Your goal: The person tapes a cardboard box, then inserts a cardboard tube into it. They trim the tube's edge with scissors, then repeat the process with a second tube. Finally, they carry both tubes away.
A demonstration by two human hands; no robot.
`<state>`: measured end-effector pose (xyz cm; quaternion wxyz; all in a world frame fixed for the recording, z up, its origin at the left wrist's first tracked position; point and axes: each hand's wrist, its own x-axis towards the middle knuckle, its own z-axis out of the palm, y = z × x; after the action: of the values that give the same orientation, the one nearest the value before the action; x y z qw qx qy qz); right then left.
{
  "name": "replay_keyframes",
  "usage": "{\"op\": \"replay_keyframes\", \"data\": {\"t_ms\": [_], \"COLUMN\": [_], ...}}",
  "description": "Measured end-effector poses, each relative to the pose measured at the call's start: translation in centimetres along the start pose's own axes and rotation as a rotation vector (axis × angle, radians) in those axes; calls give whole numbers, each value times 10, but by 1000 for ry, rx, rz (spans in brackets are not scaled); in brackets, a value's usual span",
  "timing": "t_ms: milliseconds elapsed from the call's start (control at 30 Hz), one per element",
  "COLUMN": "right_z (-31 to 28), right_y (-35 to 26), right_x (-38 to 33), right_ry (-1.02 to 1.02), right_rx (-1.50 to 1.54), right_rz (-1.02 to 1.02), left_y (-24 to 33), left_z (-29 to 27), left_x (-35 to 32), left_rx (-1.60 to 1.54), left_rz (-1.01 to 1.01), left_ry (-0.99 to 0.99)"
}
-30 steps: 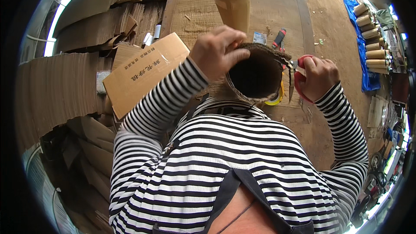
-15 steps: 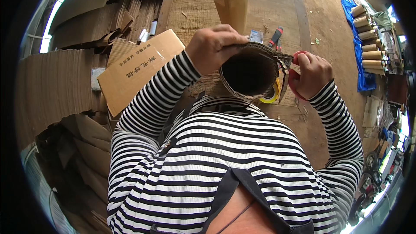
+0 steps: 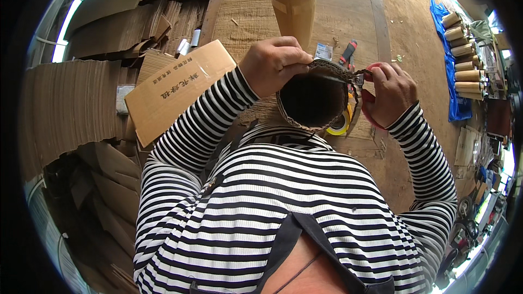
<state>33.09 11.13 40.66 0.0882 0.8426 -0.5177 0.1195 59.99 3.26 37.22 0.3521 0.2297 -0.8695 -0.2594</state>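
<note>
A rolled corrugated cardboard tube (image 3: 313, 100) stands in front of my chest, its dark open end facing up. My left hand (image 3: 277, 64) pinches the rim at the tube's upper left, thumb on the edge. On the other side, my right hand (image 3: 389, 93) grips red-handled scissors (image 3: 369, 110), whose blades are at the rim's right side. A cardboard strip juts from the rim there, between the blades. Part of the blades is hidden by the strip. Just behind the tube lies a yellow tape roll (image 3: 341, 125), partly covered.
Another upright cardboard tube (image 3: 294, 13) stands at the table's far side. A red-and-black tool (image 3: 347, 51) lies on the wooden table (image 3: 245, 10). To the left are a cardboard box (image 3: 182, 89) and stacked cardboard sheets (image 3: 71, 103). Several rolled tubes (image 3: 463, 51) rest on blue sheeting at right.
The scissor blades have closed further on the strip at the rim. My left hand has shifted slightly, its fingers still on the tube's edge.
</note>
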Motion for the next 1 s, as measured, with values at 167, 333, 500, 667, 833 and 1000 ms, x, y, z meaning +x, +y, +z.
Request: {"op": "replay_keyframes", "data": {"t_ms": [167, 333, 500, 667, 833, 1000], "right_z": [7, 8, 9, 13, 23, 22], "right_y": [12, 19, 11, 13, 20, 23], "right_x": [6, 0, 6, 9, 21, 17], "right_ry": [-76, -97, -15, -13, -33, -30], "right_rx": [10, 59, 0, -27, -11, 27], "right_rz": [68, 97, 66, 32, 22, 48], "left_y": [-31, 3, 6, -6, -49, -17], "left_z": [-10, -8, -1, -7, -19, -5], "left_x": [22, 5, 3, 8, 28, 15], "left_rx": [34, 0, -132, -45, 80, 245], "left_rz": [-7, -291, -210, -117, -58, 76], "left_ry": [-78, 44, 92, 12, 1, 324]}}
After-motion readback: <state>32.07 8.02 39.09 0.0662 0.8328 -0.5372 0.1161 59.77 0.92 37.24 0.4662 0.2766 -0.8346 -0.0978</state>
